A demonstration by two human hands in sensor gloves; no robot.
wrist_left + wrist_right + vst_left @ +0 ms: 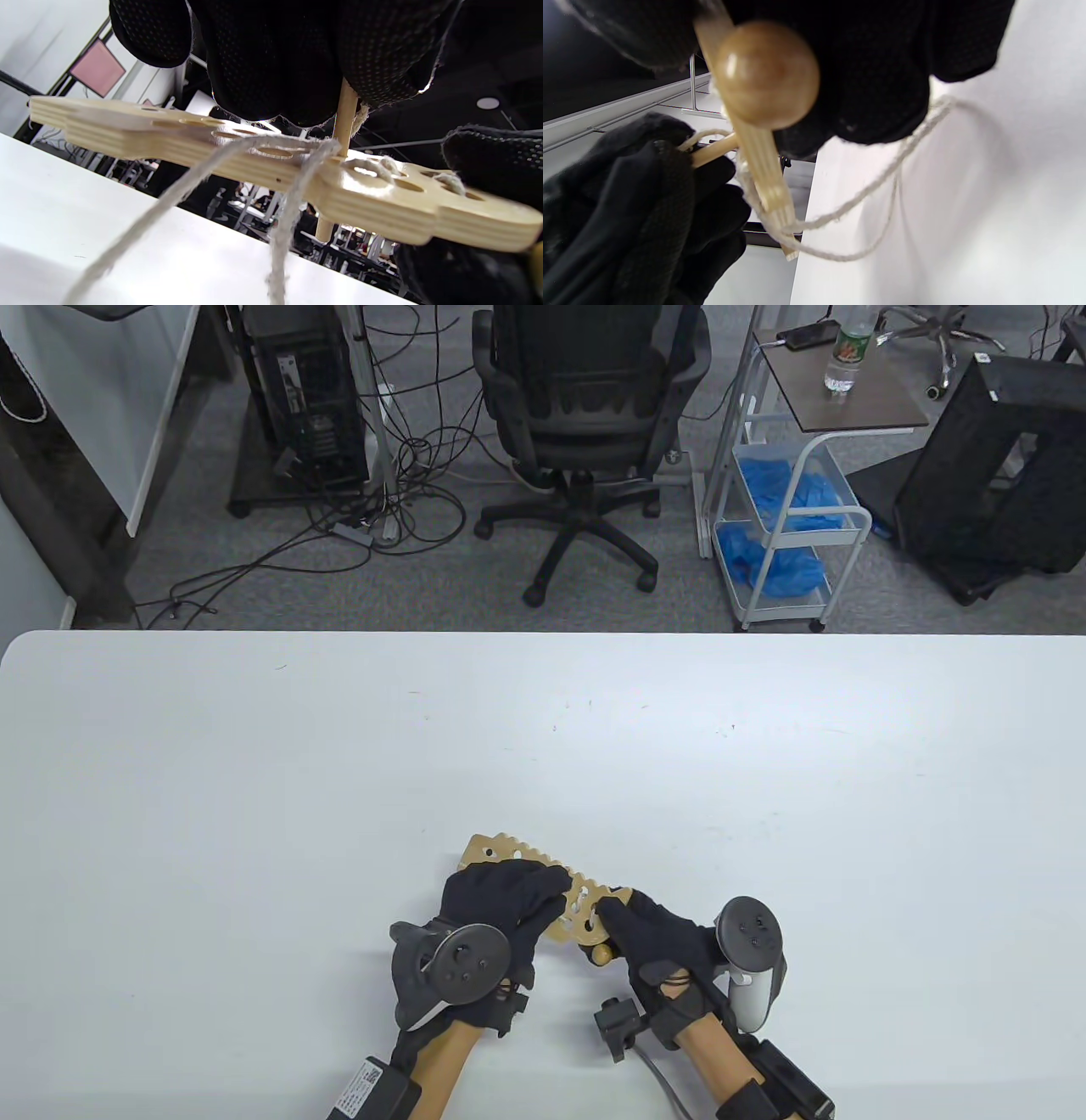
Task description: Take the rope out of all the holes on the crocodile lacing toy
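crocodile board held just above the bench near its front edge, between both hands. left hand curled round the middle, fingertips on the wooden needle standing through a hole. right hand grips the end by the wooden ball. rope laced through several holes at that end, two strands hanging loose below. suggest: keep right-hand grip firm and board level, draw needle straight along the hole axis, then pull slack fully through before the next hole so loops don't snag
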